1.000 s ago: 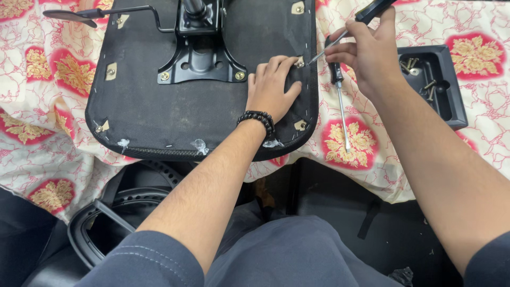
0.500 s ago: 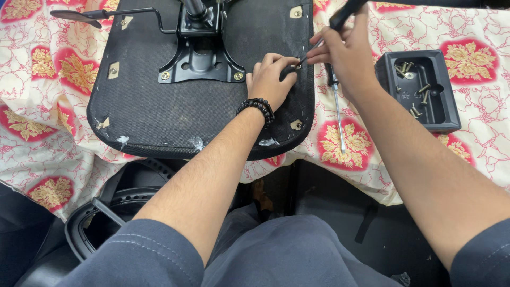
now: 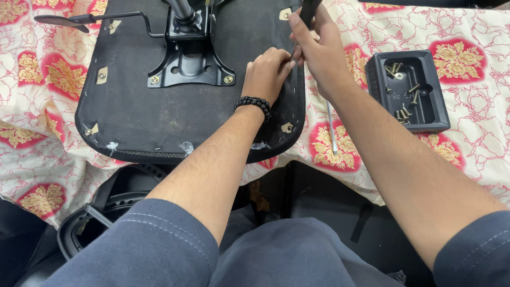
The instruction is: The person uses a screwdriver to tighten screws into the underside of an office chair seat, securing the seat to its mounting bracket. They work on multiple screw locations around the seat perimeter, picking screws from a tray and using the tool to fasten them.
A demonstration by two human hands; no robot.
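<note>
Left hand [image 3: 268, 72] curled, fingertips pressed on upturned black seat base [image 3: 159, 114], right hand [image 3: 319, 48] closed around black screwdriver handle [image 3: 308, 11], black screw tray [image 3: 406, 90] nearby on floral cloth [image 3: 467, 133]

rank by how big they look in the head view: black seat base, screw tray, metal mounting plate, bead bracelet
1. black seat base
2. screw tray and metal mounting plate: look alike in size, not ranked
3. bead bracelet

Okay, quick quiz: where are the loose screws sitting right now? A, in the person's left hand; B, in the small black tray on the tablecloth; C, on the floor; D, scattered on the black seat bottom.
B: the screws lie inside the small black tray, which sits on the flowered tablecloth to the right of the seat bottom.
</note>
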